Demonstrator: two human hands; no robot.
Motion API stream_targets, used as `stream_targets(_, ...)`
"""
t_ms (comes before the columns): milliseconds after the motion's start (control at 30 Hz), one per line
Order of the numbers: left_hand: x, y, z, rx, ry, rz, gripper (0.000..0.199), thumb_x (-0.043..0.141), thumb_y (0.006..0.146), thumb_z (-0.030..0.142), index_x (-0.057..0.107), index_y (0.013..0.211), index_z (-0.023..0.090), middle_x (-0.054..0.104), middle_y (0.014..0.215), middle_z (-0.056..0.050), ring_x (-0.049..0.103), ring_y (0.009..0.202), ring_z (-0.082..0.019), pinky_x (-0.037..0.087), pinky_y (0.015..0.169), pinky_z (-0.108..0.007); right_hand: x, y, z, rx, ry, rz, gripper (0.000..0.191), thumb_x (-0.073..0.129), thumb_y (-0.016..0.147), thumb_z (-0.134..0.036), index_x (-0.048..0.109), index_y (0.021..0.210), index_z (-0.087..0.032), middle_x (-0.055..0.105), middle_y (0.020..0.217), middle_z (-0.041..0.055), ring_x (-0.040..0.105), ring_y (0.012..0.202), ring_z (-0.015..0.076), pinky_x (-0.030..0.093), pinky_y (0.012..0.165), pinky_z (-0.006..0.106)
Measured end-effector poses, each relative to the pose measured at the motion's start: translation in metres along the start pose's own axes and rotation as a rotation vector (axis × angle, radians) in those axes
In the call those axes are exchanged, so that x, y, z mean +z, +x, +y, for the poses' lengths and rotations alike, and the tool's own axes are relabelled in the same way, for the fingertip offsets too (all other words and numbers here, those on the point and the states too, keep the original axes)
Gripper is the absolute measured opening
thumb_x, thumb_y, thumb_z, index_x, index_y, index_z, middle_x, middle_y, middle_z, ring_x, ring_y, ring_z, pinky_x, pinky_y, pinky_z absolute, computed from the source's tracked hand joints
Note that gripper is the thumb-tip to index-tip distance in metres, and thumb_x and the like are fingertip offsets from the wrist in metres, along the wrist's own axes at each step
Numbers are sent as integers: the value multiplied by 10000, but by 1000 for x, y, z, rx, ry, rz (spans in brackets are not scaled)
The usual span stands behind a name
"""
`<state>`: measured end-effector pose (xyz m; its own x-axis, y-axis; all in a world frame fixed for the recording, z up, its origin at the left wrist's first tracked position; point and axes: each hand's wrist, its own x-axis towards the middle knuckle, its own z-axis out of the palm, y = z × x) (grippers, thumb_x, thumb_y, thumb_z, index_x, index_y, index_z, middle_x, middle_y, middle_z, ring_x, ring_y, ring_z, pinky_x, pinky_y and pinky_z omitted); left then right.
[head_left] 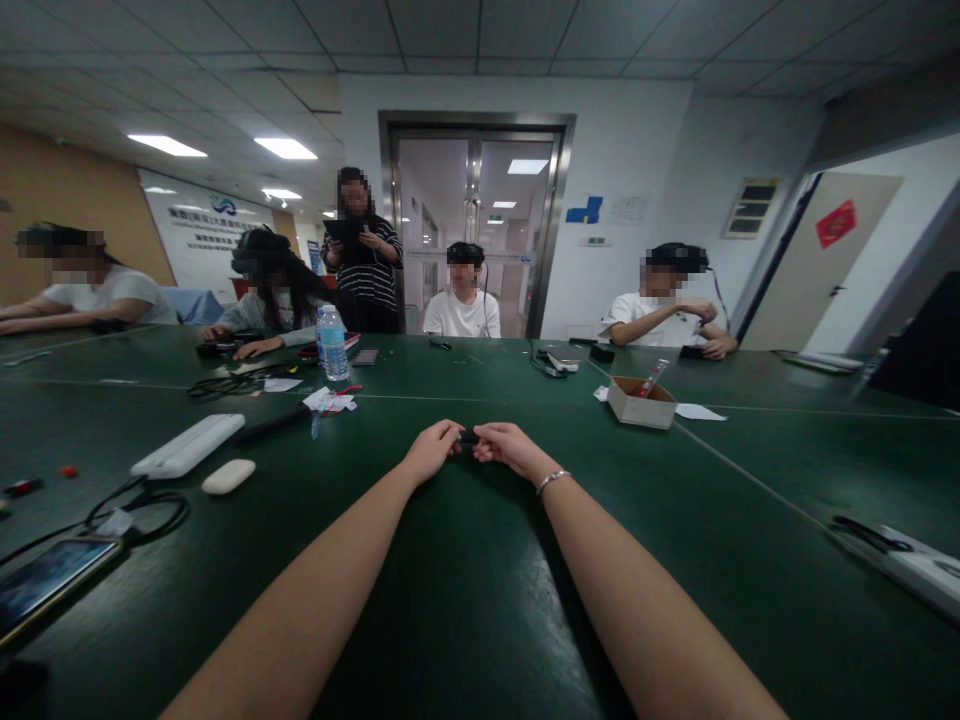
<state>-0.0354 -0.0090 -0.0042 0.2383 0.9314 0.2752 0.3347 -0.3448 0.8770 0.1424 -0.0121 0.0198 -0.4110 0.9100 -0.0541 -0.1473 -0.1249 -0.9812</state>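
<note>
Off to the right, an open carton (643, 411) holds a slim clear-and-red item (654, 378) poking over the rim. Centre table (465, 560), left hand (433, 450) and right hand (515, 450) pinch a small black object (469, 437) between them, its details too tiny to read!

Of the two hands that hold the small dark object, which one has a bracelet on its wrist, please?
The right hand: a silver-coloured bracelet circles its wrist, while the wrist of the left hand is bare.
</note>
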Motion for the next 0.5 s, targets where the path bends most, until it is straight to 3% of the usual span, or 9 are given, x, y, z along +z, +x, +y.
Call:
stream_targets(300, -1, -3, 5, 1, 7, 2, 369, 358, 832, 425, 580, 946, 154, 566, 672, -13, 513, 605, -123, 409, 592, -242, 1, -1, -1, -1, -3, 0, 126, 550, 871, -138, 558, 775, -58, 610, 596, 81, 582, 471, 98, 527, 499, 178)
stream_targets(500, -1, -2, 4, 10, -19, 41, 270, 444, 792, 346, 592, 946, 181, 594, 811, -26, 541, 722, -133, 411, 641, -235, 1, -1, -1, 0, -10, 4, 138, 544, 873, -135, 561, 761, -57, 608, 596, 84, 587, 476, 103, 526, 492, 177)
